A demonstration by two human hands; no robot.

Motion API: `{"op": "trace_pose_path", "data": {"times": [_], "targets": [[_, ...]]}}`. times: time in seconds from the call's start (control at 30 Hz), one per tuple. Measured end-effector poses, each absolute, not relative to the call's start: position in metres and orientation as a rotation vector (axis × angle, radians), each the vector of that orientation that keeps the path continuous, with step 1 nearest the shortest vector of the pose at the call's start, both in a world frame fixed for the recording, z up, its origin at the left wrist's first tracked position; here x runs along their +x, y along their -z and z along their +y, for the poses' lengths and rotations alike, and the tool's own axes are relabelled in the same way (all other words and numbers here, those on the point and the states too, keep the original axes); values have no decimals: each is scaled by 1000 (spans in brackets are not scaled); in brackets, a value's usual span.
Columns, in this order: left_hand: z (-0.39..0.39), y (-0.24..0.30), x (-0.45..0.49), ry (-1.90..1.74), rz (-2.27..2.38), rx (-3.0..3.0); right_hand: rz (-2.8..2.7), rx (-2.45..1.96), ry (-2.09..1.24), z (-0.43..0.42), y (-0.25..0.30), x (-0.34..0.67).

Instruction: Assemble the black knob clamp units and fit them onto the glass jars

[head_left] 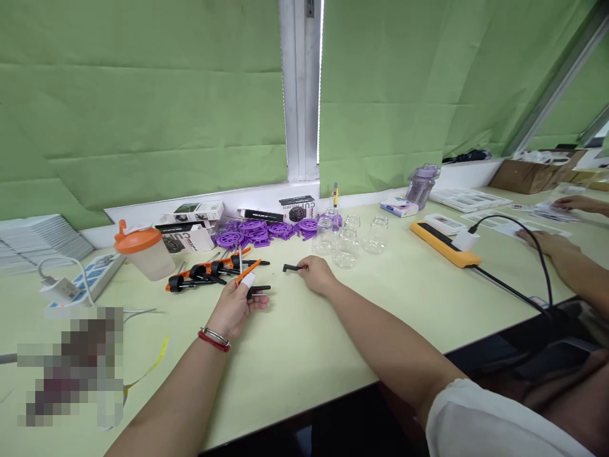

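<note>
Below a creased, fabric-like green covering [190, 114], working at a smooth, pale table [304, 374], holding both hands well apart from each other. Looking onto a flat heap of purple pieces [257, 231], spoked like wheels and seemingly of moulded plastic, probably set against the printed boxes [299, 209] to stay within reach. Seeing clear, rounded jars [345, 255] grouped beyond the right hand [316, 275], glossy and see-through; being unable to tell glass from rigid plastic. Having black-and-orange tools [217, 268] bunched just beyond the left hand [236, 309], perhaps for easy picking, mixing stubby black cylinders, flat orange strips and shiny metal rods. Gripping an orange-and-black tool [250, 271] in that left hand, wrapping thumb and fingers around it and slanting its orange strip up toward the right, apparently for a firm hold with the end exposed. Pinching a slim black piece [291, 268] by one end in the right hand, near the tabletop, pointing its bent tip leftward, presumably leaving that tip unobstructed. Showing a white patch [248, 282] at the left thumb, being too small to identify.
</note>
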State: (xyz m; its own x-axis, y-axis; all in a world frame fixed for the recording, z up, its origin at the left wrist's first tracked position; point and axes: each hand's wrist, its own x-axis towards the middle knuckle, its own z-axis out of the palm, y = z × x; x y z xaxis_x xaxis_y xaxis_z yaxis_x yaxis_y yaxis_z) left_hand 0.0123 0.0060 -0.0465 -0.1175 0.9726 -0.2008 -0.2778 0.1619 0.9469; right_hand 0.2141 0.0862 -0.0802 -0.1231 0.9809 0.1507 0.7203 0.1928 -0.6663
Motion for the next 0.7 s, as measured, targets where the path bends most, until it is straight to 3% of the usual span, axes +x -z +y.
{"op": "trace_pose_path", "data": {"times": [0.3, 0.7], "targets": [[9, 47, 9, -1311, 1185, 768, -2055, -1191, -736, 61, 70, 199], [11, 51, 8, -1296, 1185, 819, -2073, -1127, -779, 57, 73, 195]]}}
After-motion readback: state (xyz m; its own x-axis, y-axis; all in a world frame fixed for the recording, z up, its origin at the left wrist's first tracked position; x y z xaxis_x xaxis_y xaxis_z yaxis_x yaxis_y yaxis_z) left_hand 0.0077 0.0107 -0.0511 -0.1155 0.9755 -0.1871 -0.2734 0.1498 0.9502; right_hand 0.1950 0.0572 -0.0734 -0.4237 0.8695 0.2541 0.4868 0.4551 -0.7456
